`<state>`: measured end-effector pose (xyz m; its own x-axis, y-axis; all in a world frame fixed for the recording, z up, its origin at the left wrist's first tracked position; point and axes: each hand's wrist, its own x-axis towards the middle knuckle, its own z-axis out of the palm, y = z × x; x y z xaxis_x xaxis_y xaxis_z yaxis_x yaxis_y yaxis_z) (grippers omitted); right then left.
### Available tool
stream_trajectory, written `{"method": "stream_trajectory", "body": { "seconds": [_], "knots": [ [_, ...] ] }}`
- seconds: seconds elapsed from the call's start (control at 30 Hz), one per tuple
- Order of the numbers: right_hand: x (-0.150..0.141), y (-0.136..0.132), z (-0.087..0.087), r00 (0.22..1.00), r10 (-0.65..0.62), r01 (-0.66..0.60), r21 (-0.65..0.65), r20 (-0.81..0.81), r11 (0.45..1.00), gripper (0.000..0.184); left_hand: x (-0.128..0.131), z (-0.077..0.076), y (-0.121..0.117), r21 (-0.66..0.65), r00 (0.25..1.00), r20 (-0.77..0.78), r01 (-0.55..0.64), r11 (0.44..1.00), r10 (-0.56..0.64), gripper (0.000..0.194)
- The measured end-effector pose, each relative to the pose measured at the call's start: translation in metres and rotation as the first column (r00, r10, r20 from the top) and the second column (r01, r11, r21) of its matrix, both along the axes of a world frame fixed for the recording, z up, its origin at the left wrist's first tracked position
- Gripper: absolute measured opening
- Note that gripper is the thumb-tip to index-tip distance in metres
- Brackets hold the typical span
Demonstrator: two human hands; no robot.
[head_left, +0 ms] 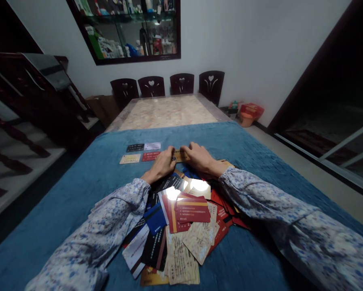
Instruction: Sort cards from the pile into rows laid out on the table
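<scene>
A gold card (180,156) lies between my two hands on the blue cloth. My left hand (162,165) has its fingers closed at the card's left edge, and my right hand (199,158) pinches its right side. Left of them a red card (150,156), a cream card (130,159), a black card (135,148) and a pale lilac card (152,146) lie in two rows. Below my hands spreads a loose pile of cards, with red cards (193,210), a blue card (155,218), black cards (155,248) and cream patterned cards (181,258). My forearms partly hide the pile's sides.
The blue cloth (108,178) covers the near part of a long table, whose marble-look top (175,109) shows beyond it. Several dark chairs (151,86) stand at the far end. A railing is at left, an orange bucket (246,118) on the floor at right.
</scene>
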<state>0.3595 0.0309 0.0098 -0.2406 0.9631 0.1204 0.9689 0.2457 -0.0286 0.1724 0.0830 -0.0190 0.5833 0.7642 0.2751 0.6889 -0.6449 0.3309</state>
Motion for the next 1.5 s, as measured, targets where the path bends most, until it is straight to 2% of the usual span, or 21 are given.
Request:
{"method": "stream_trajectory", "body": {
  "seconds": [0.23,0.4,0.57,0.8,0.93,1.2,1.5],
  "knots": [
    [0.003,0.016,0.013,0.999,0.037,-0.036,-0.010,0.025,0.999,0.046,-0.008,0.015,0.014,0.005,0.997,0.040,0.060,0.998,-0.060,0.039],
    [-0.001,0.032,0.025,0.998,0.048,-0.047,-0.027,0.051,0.999,0.046,-0.018,0.021,0.043,0.042,0.996,-0.028,0.088,0.995,-0.087,0.037],
    [-0.009,0.053,0.028,0.998,0.034,-0.033,-0.028,0.048,0.999,0.043,-0.027,0.022,0.074,0.081,0.996,-0.088,0.028,0.996,-0.021,0.044],
    [-0.014,0.084,0.021,0.999,0.029,-0.027,-0.035,0.040,0.999,0.043,-0.028,0.027,0.105,0.044,0.988,-0.154,0.024,0.999,-0.017,0.032],
    [-0.013,0.099,0.013,0.999,0.030,-0.027,-0.072,0.044,0.997,0.044,-0.024,0.025,0.115,-0.017,0.975,-0.221,-0.034,0.999,0.029,0.030],
    [-0.009,0.115,0.001,0.999,0.022,-0.017,-0.101,0.048,0.995,0.042,-0.016,0.017,0.125,-0.064,0.957,-0.282,-0.090,0.994,0.068,0.023],
    [-0.004,0.124,-0.008,1.000,0.013,-0.011,-0.107,0.027,0.994,0.036,-0.012,0.018,0.127,-0.096,0.954,-0.290,-0.105,0.990,0.073,0.016]
  ]
}}
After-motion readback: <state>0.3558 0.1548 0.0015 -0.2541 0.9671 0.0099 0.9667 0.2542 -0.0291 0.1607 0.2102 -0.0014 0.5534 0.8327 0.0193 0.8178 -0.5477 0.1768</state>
